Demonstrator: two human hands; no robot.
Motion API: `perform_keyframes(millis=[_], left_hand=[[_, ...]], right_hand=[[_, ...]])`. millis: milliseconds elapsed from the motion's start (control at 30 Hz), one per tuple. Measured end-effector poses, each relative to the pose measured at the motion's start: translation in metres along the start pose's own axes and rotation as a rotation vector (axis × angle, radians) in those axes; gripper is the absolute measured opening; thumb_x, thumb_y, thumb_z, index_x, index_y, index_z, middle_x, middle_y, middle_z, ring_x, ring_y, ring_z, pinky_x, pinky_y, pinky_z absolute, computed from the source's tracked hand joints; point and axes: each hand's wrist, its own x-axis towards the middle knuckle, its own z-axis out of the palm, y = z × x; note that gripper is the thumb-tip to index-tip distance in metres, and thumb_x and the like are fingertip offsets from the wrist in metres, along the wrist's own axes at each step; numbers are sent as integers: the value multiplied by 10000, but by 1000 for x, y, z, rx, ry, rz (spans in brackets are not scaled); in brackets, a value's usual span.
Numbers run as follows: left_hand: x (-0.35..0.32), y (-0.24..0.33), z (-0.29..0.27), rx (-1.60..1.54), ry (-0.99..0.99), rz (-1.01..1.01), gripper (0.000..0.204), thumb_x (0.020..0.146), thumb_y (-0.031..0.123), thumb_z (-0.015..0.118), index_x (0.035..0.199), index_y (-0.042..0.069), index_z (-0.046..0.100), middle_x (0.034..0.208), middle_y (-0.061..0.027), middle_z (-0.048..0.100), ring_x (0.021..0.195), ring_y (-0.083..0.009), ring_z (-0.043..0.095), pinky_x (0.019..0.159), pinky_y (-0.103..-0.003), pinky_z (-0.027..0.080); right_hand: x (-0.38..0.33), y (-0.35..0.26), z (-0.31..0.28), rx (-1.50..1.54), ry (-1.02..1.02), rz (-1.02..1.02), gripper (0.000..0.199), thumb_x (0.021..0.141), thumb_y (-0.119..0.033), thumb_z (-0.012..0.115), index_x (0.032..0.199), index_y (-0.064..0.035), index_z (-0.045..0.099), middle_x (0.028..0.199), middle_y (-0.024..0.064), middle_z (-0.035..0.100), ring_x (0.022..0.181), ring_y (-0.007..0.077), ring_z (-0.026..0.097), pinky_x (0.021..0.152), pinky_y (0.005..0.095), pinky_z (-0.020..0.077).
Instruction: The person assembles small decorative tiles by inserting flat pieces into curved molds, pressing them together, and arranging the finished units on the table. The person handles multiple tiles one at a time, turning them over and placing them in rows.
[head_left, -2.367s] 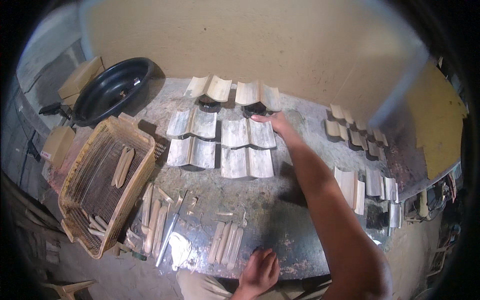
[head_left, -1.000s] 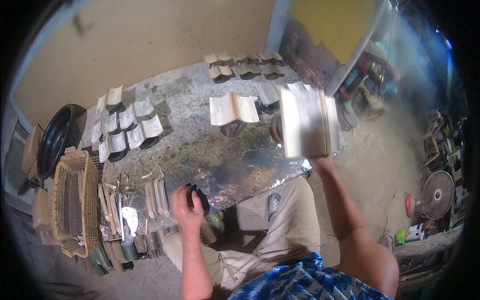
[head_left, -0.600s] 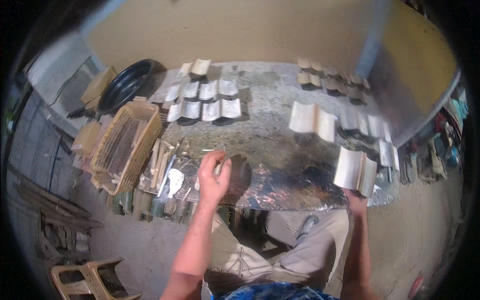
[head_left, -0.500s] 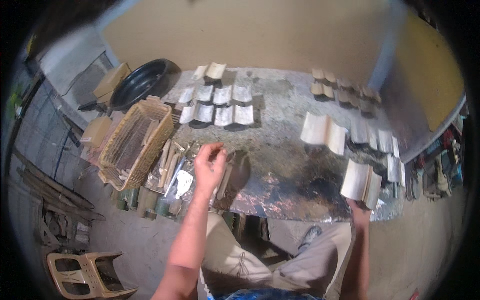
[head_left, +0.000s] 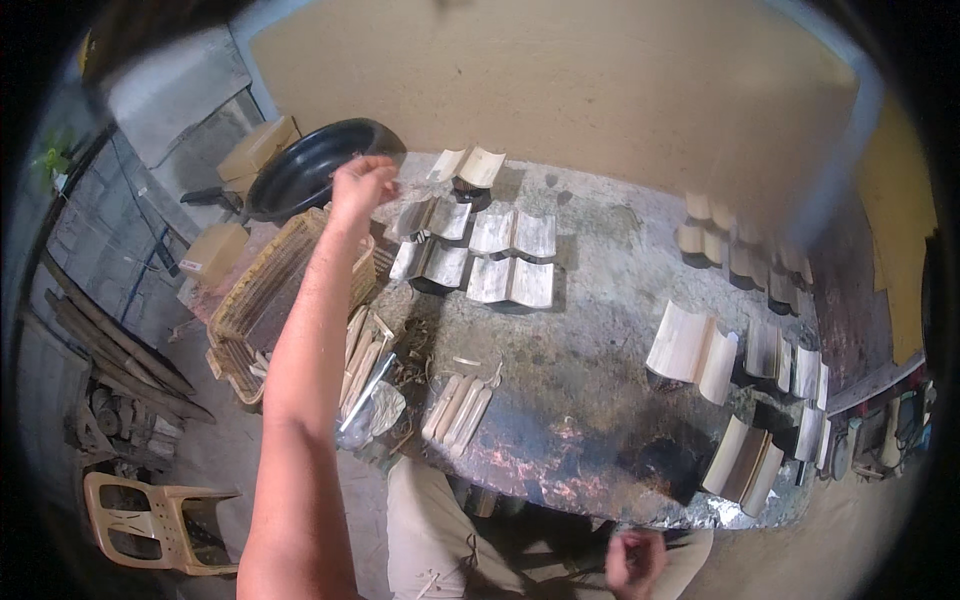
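My left hand is raised over the far left of the table, beside the black basin. Its fingers are loosely bent and apart, and I see nothing in them. Just right of it stand several pale double-trough pieces, each like two half-pipes joined side by side, on dark supports. Low at the table's front edge, above my lap, my right hand is blurred with its fingers curled; whether it holds anything I cannot make out. A similar trough piece rests untouched at the front right corner.
A yellow woven basket stands at the left edge, partly behind my left forearm. Short sticks lie together at the front, with crumpled clear plastic nearby. More trough pieces line the right side. A plastic chair is on the floor.
My left hand has moved away from the sticks, up toward the basin. My right hand has let go of the front right trough piece and drawn back left to my lap. The view has shifted.
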Motion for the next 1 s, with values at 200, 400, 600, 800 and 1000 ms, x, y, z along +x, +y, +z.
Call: perform_keyframes(millis=[200,400,600,800,1000], left_hand=[[-172,-17,19,61,61,169,99,891,49,641,945,-32,629,827,-69,647,717,-137,612,672,-280,510],[-355,-91,58,162,-294,210,240,819,20,719,1047,-19,657,1038,-198,663,914,-355,663,786,-387,542],[-372,-132,49,252,-161,246,293,788,106,750,1062,35,677,925,-129,672,740,-296,667,648,-357,562],[-374,-146,57,317,-169,299,249,764,82,743,1003,30,699,763,-116,687,573,-249,635,540,-355,529],[-355,-145,63,373,-169,346,232,770,84,724,992,20,700,751,-108,683,567,-236,630,527,-350,523]], right_hand=[[175,-120,86,-6,123,-361,141,811,-49,749,929,-35,674,794,99,673,678,196,627,607,278,479],[455,-148,204,372,-170,-35,293,897,-183,661,1147,-30,640,1011,75,674,886,139,619,720,277,487],[560,-59,274,-90,-658,183,426,847,-179,719,1237,-45,612,1125,77,661,993,171,625,799,320,502],[608,-28,336,9,-829,116,703,800,-206,798,1408,-68,473,1298,96,586,1098,192,622,857,325,501],[622,-21,393,86,-980,29,634,803,-223,812,1353,-92,525,1230,57,627,1044,175,630,813,322,518]])
